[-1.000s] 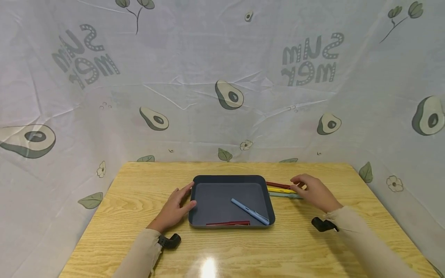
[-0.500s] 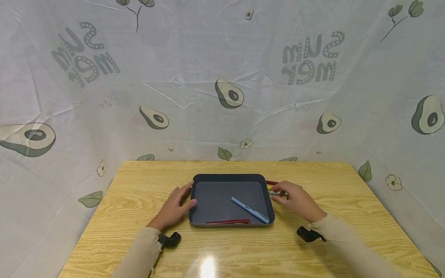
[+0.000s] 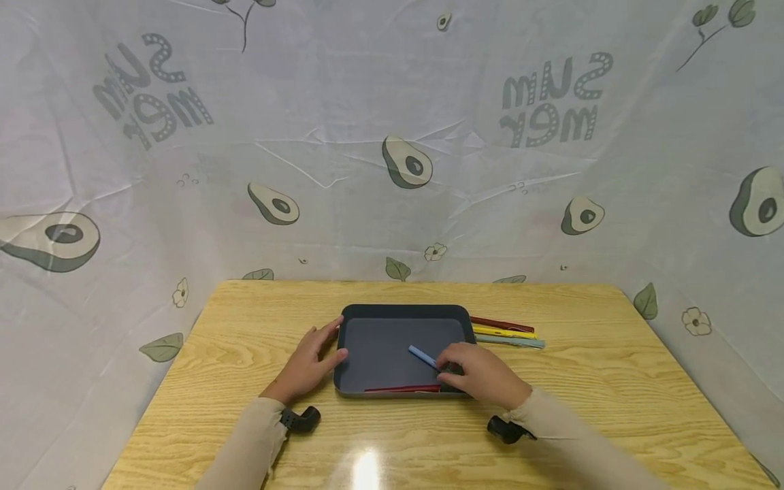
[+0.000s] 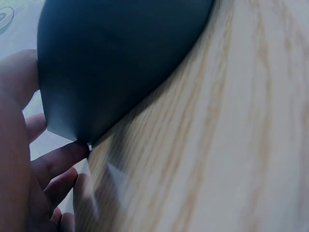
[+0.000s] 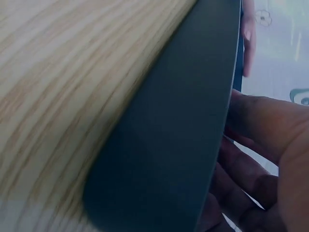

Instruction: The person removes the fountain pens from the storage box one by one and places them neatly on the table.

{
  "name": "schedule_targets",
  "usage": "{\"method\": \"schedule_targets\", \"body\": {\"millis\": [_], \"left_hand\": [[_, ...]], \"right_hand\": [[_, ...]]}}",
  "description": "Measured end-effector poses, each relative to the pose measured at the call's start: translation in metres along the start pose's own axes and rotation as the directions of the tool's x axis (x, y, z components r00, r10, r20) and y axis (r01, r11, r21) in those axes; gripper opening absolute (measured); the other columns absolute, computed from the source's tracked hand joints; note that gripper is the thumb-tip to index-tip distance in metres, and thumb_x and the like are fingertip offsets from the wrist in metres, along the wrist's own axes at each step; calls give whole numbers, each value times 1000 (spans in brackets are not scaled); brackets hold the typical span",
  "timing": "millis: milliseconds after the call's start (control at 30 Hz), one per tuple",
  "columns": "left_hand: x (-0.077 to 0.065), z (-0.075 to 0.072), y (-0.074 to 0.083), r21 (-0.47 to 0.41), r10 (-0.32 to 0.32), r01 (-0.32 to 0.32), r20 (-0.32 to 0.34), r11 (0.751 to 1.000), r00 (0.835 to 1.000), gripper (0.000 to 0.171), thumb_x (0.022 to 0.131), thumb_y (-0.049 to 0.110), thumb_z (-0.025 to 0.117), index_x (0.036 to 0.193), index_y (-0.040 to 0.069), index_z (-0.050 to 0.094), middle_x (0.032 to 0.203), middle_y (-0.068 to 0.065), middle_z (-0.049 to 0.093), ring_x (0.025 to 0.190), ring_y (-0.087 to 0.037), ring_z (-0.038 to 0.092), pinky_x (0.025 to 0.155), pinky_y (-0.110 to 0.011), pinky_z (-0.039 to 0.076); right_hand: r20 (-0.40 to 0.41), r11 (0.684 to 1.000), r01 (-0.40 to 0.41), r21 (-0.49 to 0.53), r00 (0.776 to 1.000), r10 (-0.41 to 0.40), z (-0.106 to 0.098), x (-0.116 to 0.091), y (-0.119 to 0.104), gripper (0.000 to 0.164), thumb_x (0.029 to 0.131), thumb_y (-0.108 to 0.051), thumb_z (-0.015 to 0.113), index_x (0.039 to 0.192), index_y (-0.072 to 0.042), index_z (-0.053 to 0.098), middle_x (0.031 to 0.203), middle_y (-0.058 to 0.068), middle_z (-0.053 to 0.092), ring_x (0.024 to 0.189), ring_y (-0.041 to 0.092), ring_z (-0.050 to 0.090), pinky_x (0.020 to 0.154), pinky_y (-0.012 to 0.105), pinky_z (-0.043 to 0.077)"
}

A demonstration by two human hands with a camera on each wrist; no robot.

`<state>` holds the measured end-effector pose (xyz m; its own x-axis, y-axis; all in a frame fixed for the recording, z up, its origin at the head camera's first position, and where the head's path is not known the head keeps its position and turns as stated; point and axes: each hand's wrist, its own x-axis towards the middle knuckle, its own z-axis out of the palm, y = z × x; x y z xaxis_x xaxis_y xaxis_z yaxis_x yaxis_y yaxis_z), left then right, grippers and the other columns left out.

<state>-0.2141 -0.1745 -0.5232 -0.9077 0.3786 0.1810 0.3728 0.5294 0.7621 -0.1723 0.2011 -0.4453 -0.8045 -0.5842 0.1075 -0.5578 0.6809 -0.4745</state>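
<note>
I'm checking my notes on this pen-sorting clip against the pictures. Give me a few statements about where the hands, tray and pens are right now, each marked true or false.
1. The right hand is over the dark tray, at the light blue pen. True.
2. The left hand is lifted clear of the tray. False: it rests against the tray's left rim.
3. Three pens lie on the wooden table right of the tray. True.
4. A red pen lies in the tray along its near edge. True.
5. The tray holds the yellow pen. False: it lies on the table outside the tray.
</note>
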Motion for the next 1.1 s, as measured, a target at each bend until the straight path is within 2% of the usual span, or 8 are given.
{"method": "schedule_targets", "body": {"millis": [333,633,867,1000,1100], "left_hand": [[1,-1,-1,-2,6,-6,3,1000,1000,71,103,42,63,165,24,32,161,-11,44,154,-37,29,128,-59,8],[1,-1,-1,0,20,-20,1,1000,1000,71,104,41,63,165,23,32,160,-11,45,152,-35,34,127,-60,9],[0,-2,1,-1,3,-3,9,1000,1000,71,104,42,63,165,24,32,162,-10,42,156,-40,22,127,-62,9],[-1,-1,2,-3,-10,10,7,1000,1000,71,103,43,63,165,25,32,163,-10,40,157,-43,15,126,-65,9],[-2,-1,2,-6,-17,17,5,1000,1000,70,103,44,63,164,26,32,164,-10,39,157,-45,13,125,-67,10]], "right_hand": [[145,1000,20,3,989,-20,9,13,-4,11,94,-20,79,105,-18,79,99,-10,70,89,6,64,75,27,56],[229,1000,25,-1,973,-24,7,20,-5,11,94,-16,79,104,-16,80,99,-9,68,90,7,64,76,27,57],[268,1000,24,13,963,-26,7,24,-5,5,94,-16,79,91,-20,77,89,-11,64,77,1,54,67,22,50],[273,999,31,-8,962,-27,8,25,-5,7,94,-17,78,88,-20,74,87,-13,63,76,1,52,66,22,48],[262,1000,14,18,965,-18,9,24,-6,6,94,-17,78,90,-18,74,89,-12,64,78,2,54,68,24,50]]}}
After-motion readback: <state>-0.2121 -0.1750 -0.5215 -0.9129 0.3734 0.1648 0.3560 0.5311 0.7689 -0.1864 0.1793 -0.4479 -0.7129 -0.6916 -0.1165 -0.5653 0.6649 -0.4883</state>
